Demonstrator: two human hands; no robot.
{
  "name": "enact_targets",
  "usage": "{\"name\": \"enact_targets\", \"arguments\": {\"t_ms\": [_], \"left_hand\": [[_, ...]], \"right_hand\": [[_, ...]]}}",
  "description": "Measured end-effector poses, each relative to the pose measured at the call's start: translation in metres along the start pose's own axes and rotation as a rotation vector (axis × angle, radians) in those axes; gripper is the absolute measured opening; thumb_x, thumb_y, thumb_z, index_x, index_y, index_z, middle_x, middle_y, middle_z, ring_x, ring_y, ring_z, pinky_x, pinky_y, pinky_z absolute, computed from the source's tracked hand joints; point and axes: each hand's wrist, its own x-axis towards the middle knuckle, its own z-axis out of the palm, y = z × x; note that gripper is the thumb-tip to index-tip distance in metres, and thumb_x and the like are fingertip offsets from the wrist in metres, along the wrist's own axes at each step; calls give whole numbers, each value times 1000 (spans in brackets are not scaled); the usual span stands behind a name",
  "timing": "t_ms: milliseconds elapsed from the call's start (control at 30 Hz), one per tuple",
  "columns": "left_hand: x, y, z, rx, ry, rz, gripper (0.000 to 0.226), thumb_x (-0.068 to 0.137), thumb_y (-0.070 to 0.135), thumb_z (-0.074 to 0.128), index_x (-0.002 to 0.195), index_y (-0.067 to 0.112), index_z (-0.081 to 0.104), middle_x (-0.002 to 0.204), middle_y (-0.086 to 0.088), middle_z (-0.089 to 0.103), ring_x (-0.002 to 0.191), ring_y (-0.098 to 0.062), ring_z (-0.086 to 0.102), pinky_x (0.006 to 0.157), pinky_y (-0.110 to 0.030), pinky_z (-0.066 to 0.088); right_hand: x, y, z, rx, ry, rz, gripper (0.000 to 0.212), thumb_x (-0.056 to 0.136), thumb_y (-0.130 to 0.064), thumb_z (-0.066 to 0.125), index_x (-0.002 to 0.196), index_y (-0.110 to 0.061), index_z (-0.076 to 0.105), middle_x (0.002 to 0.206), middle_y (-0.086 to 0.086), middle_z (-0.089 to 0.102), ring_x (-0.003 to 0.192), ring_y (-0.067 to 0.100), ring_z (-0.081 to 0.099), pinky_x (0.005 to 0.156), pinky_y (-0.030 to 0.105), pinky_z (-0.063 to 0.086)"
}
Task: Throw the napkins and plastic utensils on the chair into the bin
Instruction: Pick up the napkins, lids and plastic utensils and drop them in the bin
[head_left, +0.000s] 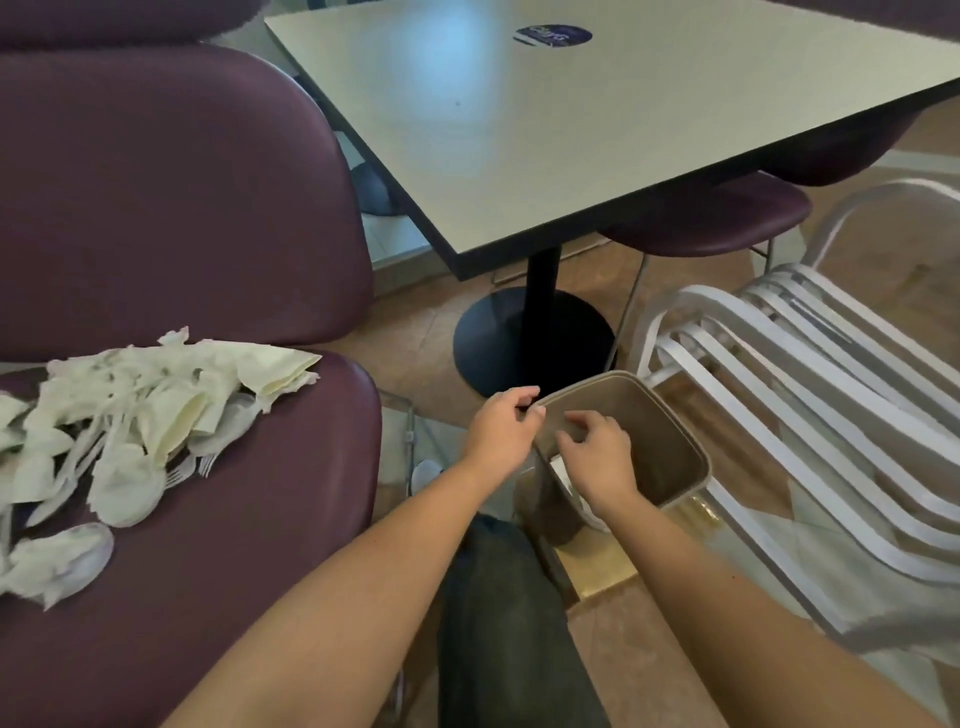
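Left hand (501, 423) pinches bin (670, 447) rim; right hand (597, 452) hovers inside, loosely curled, empty. Risk: bin tips; napkins (156, 395) well left.

The heap of napkins (156, 395) and plastic utensils (124, 467) runs off the picture's left edge at the chair seat's (234, 571) left side, so its full extent cannot be told. Forks and spoons in it overlap too much to count. The right hand (597, 457) covers the near rim of the bin (670, 441) and most of a pale scrap inside, too hidden to name. The bin's base is out of sight. The round sticker (553, 35) at the bench's (597, 130) far edge is too blurred to read.
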Motion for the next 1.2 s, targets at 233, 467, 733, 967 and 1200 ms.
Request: {"name": "enact_targets", "arguments": {"t_ms": [233,467,733,967,1200], "left_hand": [[-22,-13,-89,33,193,27,23,95,31,55,116,30,65,112,12,66,102,-6,61,93,-33,50],[-55,-55,-172,107,373,-66,17,93,30,57,107,32,67,108,12,68,95,-5,62,89,-30,49],[-86,-118,-250,238,531,-157,20,90,22,59,104,34,67,102,13,58,94,-11,60,84,-33,51],[-93,-159,-299,466,503,-267,45,85,18,66,128,24,54,128,-4,47,123,-25,42,95,-42,45],[-84,-182,-313,648,425,-274,57,83,23,70,134,27,47,130,-3,43,119,-25,45,84,-37,44]], "right_hand": [[-14,-66,43,-6,-63,-190,27,93,-25,58,119,-23,64,120,2,60,116,22,52,102,41,45],[-40,-127,101,18,-173,-306,14,89,-22,60,101,-23,68,105,0,62,105,23,56,94,43,49],[-62,-173,160,-47,-276,-408,13,86,-20,60,95,-23,69,101,0,67,102,23,59,96,36,46],[-55,-193,193,-111,-303,-492,17,88,-20,60,104,-21,68,108,0,62,111,22,49,93,28,40],[-30,-219,221,-252,-228,-601,28,86,-21,62,114,-24,63,117,0,56,113,23,41,94,27,35]]}}
